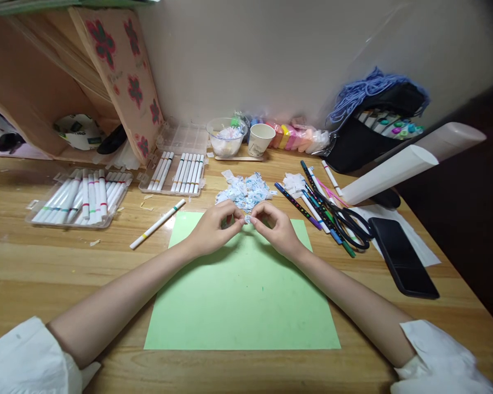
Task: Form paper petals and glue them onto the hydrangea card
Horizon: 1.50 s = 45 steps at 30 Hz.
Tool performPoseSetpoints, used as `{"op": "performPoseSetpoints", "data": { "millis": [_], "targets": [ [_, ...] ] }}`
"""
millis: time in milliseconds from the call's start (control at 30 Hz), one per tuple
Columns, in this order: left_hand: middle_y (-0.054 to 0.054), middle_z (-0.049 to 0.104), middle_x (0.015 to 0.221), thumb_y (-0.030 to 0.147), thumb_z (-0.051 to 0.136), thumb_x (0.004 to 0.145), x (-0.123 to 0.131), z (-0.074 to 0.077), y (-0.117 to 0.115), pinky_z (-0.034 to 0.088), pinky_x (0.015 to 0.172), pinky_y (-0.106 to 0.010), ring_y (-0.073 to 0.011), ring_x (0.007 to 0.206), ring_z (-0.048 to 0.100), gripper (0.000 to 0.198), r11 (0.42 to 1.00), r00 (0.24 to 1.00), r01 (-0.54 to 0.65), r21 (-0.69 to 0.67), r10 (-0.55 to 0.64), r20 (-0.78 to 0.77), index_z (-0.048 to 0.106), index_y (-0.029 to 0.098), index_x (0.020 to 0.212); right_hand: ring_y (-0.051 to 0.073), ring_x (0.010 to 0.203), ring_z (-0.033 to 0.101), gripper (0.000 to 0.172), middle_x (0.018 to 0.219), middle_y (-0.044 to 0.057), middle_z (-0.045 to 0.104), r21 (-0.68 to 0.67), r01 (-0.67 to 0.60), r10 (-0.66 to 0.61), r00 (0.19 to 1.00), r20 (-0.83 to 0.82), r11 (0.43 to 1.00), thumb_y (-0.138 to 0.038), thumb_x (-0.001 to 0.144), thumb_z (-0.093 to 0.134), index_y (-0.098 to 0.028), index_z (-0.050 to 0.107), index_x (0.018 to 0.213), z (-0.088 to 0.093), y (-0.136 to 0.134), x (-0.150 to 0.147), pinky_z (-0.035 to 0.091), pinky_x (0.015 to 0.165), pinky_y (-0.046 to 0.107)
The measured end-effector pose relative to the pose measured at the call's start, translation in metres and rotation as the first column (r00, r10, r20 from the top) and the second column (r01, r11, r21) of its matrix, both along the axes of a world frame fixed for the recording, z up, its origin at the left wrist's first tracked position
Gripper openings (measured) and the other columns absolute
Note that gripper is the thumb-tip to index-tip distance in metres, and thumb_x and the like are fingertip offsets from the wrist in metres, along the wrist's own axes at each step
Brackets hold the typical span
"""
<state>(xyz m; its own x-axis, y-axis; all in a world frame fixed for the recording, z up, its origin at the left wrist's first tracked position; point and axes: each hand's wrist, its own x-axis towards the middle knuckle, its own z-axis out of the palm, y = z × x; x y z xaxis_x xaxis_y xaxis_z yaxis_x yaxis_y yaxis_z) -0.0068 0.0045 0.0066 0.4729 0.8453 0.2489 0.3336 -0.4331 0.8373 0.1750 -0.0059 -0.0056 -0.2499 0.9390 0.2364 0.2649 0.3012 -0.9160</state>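
Small pale blue-and-white paper scrap (247, 219): between both hands, above the far edge of a flat light-green paper sheet (246, 295). Left hand (214, 230) and right hand (276, 229) each have thumb and index fingers closed on it, one per side. Step in hand reads as working the scrap with the fingertips; tearing or rolling, can't tell. Next move likely calls for a light, steady two-sided pinch. Pose: forearms angle in from both sides, wrists over the sheet, fingertips meeting near its midline. Loose heap of blue-and-white paper scraps (250, 187) just beyond, on the wooden desk (86, 279). Black-handled scissors (353, 224) off right.
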Motion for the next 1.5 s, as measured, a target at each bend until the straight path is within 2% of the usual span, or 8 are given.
{"op": "performPoseSetpoints", "data": {
  "millis": [200,800,1333,1500],
  "targets": [
    [-0.001,0.057,0.074,0.027,0.052,0.085,-0.0001,0.0021,0.0009,0.039,0.062,-0.025,-0.013,0.068,0.05,0.015,0.999,0.999,-0.031,-0.029,0.032,0.029,0.058,0.018,0.074,0.014,0.07,0.05,0.016,0.074,0.0,0.054,-0.011,0.001,-0.002,1.0,-0.024,1.0,-0.033,0.083,0.057,-0.019,0.054,0.075,-0.0007,0.0003,0.0001,0.041,0.065,0.027],
    [-0.002,0.056,0.075,0.028,0.053,0.086,-0.0001,0.0002,0.0009,0.039,0.065,-0.025,-0.013,0.07,0.049,0.017,1.0,0.999,0.016,-0.027,-0.015,0.048,0.058,0.016,0.075,0.013,0.071,0.047,0.012,0.077,0.0,0.05,-0.053,-0.077,0.074,0.995,-0.064,0.996,-0.028,0.084,0.058,-0.019,0.053,0.079,-0.0019,-0.0004,0.0012,0.038,0.065,0.027],
    [-0.002,0.056,0.076,0.028,0.055,0.085,-0.0001,-0.0004,0.0004,0.04,0.065,-0.025,-0.0127,0.07,0.05,0.016,1.0,0.998,0.016,-0.006,-0.016,0.054,0.059,0.016,0.076,0.012,0.068,0.047,0.019,0.076,0.0,0.05,-0.06,-0.077,0.073,0.995,-0.074,0.995,-0.036,0.084,0.058,-0.019,0.053,0.078,-0.0033,0.0001,0.002,0.038,0.063,0.026],
    [-0.002,0.057,0.076,0.029,0.056,0.084,0.0002,-0.0004,0.0009,0.041,0.064,-0.025,-0.0129,0.07,0.051,0.015,1.0,0.998,0.012,0.001,-0.012,0.056,0.059,0.016,0.076,0.012,0.068,0.047,0.016,0.076,0.0,0.05,-0.056,-0.084,0.079,0.994,-0.078,0.995,-0.033,0.084,0.058,-0.019,0.054,0.079,-0.003,0.0001,0.0022,0.038,0.063,0.026]
  ]
}}
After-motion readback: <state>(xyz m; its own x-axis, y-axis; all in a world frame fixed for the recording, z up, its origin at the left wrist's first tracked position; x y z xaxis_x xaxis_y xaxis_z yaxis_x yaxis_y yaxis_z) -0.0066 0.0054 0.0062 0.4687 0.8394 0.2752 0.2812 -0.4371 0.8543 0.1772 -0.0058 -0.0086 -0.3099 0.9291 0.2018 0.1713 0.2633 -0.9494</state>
